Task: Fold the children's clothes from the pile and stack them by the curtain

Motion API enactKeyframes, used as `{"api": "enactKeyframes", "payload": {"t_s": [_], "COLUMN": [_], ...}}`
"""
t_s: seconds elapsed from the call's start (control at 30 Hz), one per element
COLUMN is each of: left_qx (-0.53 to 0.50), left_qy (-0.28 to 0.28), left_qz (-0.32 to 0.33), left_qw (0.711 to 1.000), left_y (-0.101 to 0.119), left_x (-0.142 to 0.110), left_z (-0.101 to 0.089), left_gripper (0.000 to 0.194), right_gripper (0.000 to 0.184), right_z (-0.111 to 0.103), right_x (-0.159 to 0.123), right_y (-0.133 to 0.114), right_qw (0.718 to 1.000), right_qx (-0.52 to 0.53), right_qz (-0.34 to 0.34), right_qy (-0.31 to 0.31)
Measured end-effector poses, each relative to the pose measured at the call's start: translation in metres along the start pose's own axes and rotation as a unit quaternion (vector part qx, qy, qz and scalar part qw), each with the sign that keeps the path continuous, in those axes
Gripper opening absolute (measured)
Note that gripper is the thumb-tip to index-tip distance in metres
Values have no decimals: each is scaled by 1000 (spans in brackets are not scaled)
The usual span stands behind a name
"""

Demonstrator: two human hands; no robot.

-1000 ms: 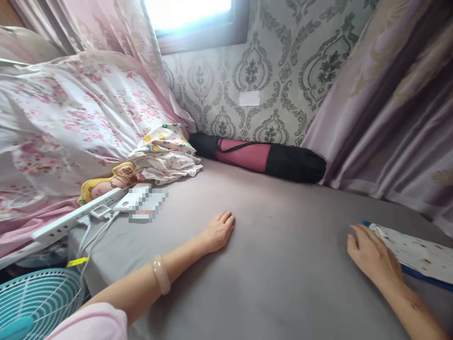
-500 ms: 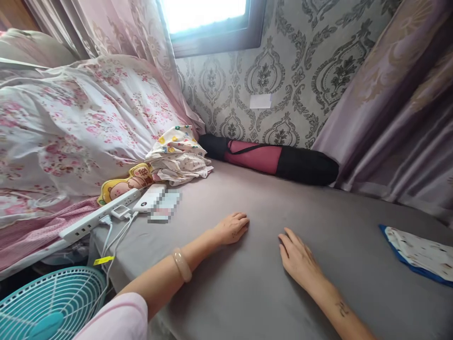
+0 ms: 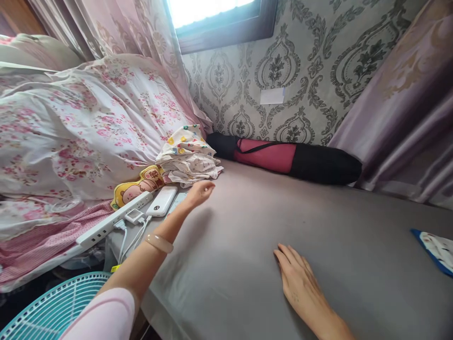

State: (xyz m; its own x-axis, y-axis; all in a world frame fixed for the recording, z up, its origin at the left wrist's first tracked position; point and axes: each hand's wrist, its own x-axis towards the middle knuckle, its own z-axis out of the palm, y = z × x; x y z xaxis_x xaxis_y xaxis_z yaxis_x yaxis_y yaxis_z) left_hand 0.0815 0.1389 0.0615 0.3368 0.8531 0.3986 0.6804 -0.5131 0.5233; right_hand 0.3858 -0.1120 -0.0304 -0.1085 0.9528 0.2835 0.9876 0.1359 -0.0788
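My left hand (image 3: 201, 193), with a pale bangle (image 3: 159, 243) on the forearm, hovers above the grey sheet (image 3: 244, 217), its shadow falling to the right. Its fingers are loosely bent, and no object shows in them. Just beyond it lies a crumpled pile of patterned clothes (image 3: 189, 158); I cannot tell whether the fingertips touch it. My right hand (image 3: 299, 278) rests flat on the sheet with fingers stretched out. At the far right edge, a folded white patterned cloth with a blue border (image 3: 437, 250) is partly out of view.
Left of my arm are a power strip (image 3: 115, 219) with plugs and cables, a white power bank (image 3: 162, 200), a partly covered phone (image 3: 174, 204) and a yellow plush toy (image 3: 136, 189). A long black-and-red bag (image 3: 272, 156) lies along the wall. A turquoise fan (image 3: 60, 307) stands at lower left.
My left hand has lifted off the sheet and moved away toward the clothes pile. My right hand has left the folded cloth and come inward to the middle of the sheet. The view has turned right.
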Motion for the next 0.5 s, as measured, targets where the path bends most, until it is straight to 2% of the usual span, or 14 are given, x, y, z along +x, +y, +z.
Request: {"api": "enactKeyframes", "payload": {"t_s": [0.13,0.23,0.37,0.5], "left_qx": [86,156,179,176], "left_qy": [146,202,193,162], "left_qz": [-32,-54,-84,-134], "left_qw": [985,965,961,962], "left_y": [-30,-48,-65,-74], "left_x": [29,48,66,77], "left_z": [-55,-85,-106,-110], "left_gripper": [22,18,11,7], "right_gripper": [55,55,53,52], "right_z": [6,8,8,6], "right_x": [0,0,-1,-1], "right_y": [0,0,0,0], "right_qw": [1000,1000,999,999], "right_qx": [-1,6,10,-3], "right_qz": [7,13,8,-1], "right_qy": [11,20,30,42]}}
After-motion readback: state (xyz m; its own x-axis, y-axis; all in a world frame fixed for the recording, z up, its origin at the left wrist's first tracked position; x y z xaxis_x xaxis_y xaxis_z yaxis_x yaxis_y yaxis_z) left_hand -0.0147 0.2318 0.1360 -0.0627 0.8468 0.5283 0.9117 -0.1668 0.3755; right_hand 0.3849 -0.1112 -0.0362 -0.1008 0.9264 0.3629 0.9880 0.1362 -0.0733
